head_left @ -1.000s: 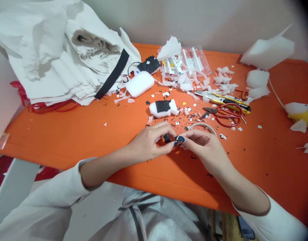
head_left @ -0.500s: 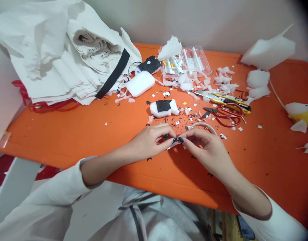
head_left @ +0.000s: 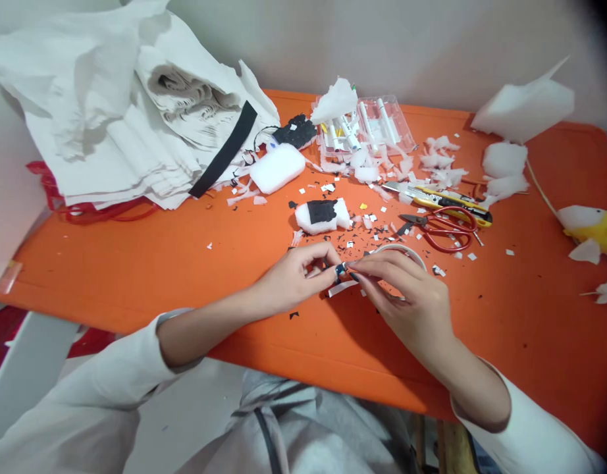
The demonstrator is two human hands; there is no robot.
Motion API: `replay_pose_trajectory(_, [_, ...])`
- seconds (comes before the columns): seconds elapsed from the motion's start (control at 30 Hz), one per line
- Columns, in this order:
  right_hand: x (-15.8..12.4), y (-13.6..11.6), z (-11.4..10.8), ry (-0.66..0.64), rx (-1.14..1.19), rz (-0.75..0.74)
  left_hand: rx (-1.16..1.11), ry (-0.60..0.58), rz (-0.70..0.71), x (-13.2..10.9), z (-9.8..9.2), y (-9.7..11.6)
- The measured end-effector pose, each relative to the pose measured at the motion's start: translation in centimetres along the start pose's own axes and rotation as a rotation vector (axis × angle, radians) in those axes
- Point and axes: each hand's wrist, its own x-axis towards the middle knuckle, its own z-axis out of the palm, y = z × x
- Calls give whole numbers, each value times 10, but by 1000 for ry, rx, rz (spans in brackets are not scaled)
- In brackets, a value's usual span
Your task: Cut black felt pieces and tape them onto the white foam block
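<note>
Thumb and fingers of my left hand (head_left: 303,273) pinch together over the orange table. My right hand (head_left: 407,289) meets it fingertip to fingertip, also pinched. What lies between the fingertips is small and dark with a bit of white, too small to name. A white strip (head_left: 342,288) lies just below the fingertips. A white ring-shaped roll (head_left: 412,255) is partly hidden behind my right hand. Above my left hand rests a white foam piece (head_left: 340,214) with a black patch (head_left: 322,210) across it.
Red-handled scissors (head_left: 450,229) and a yellow cutter (head_left: 451,203) lie right of centre among scraps. Behind are a clear box (head_left: 407,135) of markers, a white foam block (head_left: 278,168) and a black strip (head_left: 224,150) against piled white sheets (head_left: 106,151). A yellow-white figure (head_left: 587,224) is far right.
My right hand's fingers have straightened somewhat and shifted slightly at the fingertips. More of the white strip now shows beneath them. My left hand has barely moved.
</note>
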Motion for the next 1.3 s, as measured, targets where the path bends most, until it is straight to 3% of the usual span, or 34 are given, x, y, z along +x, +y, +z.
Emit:
replay_pose_trajectory(0.3, [2,-1,0,-50,117,72,168,44,131,-3,1,-2])
replay_pose_trajectory(0.5, [5,0,-4,-145,263,226,273,14,225,-3,0,-2])
replay_pose_trajectory(0.9, [6,3,-4,-243,518,453,173,-62,107,-3,-3,3])
replay_pose_trajectory(1.3, [8,4,-8,-301,498,468,181,-117,107,-1,-5,5])
